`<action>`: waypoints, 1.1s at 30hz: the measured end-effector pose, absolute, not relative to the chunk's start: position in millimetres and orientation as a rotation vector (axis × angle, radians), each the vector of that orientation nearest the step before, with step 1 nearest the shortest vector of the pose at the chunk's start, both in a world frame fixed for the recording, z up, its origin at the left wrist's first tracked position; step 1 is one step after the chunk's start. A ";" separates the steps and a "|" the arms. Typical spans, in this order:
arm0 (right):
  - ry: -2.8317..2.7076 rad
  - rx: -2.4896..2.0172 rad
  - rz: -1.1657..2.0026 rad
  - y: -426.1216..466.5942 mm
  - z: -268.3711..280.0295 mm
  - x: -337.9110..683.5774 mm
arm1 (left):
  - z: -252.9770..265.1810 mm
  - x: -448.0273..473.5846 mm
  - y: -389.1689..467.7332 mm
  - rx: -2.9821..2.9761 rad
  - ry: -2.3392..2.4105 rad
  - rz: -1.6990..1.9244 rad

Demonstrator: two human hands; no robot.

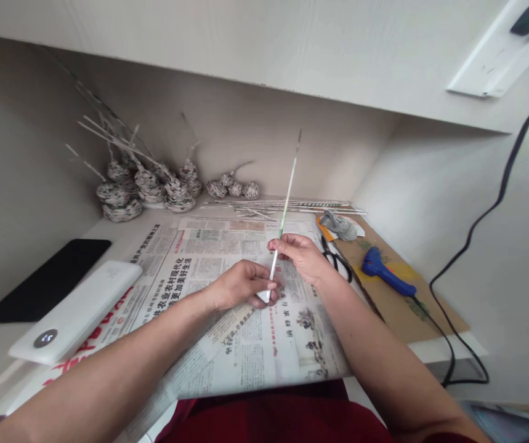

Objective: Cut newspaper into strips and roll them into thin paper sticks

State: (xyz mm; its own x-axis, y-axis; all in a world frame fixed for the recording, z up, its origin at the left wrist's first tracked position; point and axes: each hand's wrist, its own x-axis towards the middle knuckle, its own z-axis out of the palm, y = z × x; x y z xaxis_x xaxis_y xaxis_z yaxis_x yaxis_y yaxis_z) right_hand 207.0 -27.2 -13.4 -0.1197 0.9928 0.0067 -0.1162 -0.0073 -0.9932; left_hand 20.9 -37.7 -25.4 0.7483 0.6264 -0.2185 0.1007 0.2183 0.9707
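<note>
A thin rolled newspaper stick [287,200] rises at a slant above the newspaper sheets [199,258]. My left hand [242,284] pinches its lower end between thumb and fingers. A loose newspaper strip [228,332] runs from below that hand down to the left; whether it joins the stick is hard to tell. Higher up the stick, my right hand [302,255] is closed on it with thumb and fingertips. Just right of this hand lie black-handled scissors [337,261], partly hidden behind the wrist.
Several woven paper gourds [180,194] stand at the back left, near smaller woven balls [235,189]. Paper sticks [287,208] lie along the back. On cardboard [398,320] at right rests a blue glue gun [387,272] with its cord. A white power bank [77,311] is at left.
</note>
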 end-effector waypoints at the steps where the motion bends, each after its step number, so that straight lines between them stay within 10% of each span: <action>1: -1.235 -1.049 1.373 -27.1 -13.4 207.6 | -25.8 20.8 -37.5 1.319 0.673 0.404; 33: -1.381 -1.032 1.431 -27.9 -12.7 212.4 | -20.2 20.8 -40.2 1.337 0.680 0.360</action>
State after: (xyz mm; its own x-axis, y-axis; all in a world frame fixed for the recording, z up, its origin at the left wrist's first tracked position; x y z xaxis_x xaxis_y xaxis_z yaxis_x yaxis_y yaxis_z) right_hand 212.4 -27.9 -12.7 -0.2767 0.9609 0.0061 -0.0405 -0.0053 -0.9992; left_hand 20.8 -40.2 -20.2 0.7581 0.6046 -0.2445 0.1384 0.2172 0.9663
